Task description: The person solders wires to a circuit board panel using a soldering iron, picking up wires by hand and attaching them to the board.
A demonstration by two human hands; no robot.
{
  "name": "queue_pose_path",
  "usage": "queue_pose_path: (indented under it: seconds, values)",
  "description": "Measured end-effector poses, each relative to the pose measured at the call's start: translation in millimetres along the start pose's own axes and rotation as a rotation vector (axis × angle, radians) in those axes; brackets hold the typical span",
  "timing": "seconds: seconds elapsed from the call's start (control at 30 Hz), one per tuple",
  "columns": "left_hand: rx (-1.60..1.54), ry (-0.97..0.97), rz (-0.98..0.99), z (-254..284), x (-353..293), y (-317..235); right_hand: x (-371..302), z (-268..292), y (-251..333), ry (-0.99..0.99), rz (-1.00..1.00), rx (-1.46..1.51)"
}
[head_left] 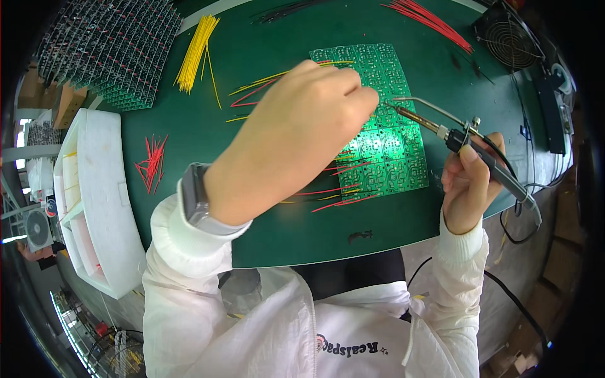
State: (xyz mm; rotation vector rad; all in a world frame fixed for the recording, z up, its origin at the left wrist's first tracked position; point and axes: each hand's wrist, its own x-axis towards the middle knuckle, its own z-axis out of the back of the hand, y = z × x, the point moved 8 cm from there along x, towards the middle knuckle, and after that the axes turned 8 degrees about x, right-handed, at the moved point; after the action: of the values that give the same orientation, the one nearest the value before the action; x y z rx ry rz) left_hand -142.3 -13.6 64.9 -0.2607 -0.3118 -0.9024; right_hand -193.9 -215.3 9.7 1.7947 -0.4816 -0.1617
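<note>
A panel of green circuit boards [406, 169] lies on the dark green tabletop [277, 242], with thin red, yellow and black wires reaching out from its left side. My left hand [309, 120] is over the panel's upper left part, fingers curled into a pinch; its back hides whatever the fingertips hold. In my right hand [469, 179] is a soldering iron [504, 176], gripped by its dark handle. A thin metal tube [435, 106] clamped to the iron runs toward its tip. The tip points left, over the panel, close to my left fingers.
Bundled yellow wires [196, 53], black wires [287, 11] and red wires [432, 24] lie along the far side. Short red wires [151, 162] are at left, near a white foam box [104, 208]. Stacked boards [110, 50] stand far left, a fan [507, 41] far right.
</note>
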Motion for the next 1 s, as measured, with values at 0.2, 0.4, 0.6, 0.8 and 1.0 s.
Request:
queue_pose_path:
  seconds: [0.2,0.4,0.6,0.8,1.0]
  values:
    - [0.008,0.001,0.036,-14.1,-5.7,2.1,-10.6,0.0,2.0,0.002,-0.002,-0.059]
    - [0.008,-0.029,0.034,-15.2,-6.0,2.6,-11.2,-2.9,-0.4,0.011,-0.031,-0.057]
    - [0.033,-0.013,0.013,-16.5,-6.0,0.1,-11.6,-1.9,-1.0,0.017,-0.036,-0.072]
    - [0.015,-0.023,-0.001,-16.5,-4.7,-1.2,-11.6,-2.6,-1.6,0.027,-0.047,-0.088]
    - [0.038,-0.023,0.012,-16.2,-5.6,-2.9,-12.3,-3.2,-2.6,0.02,-0.065,-0.104]
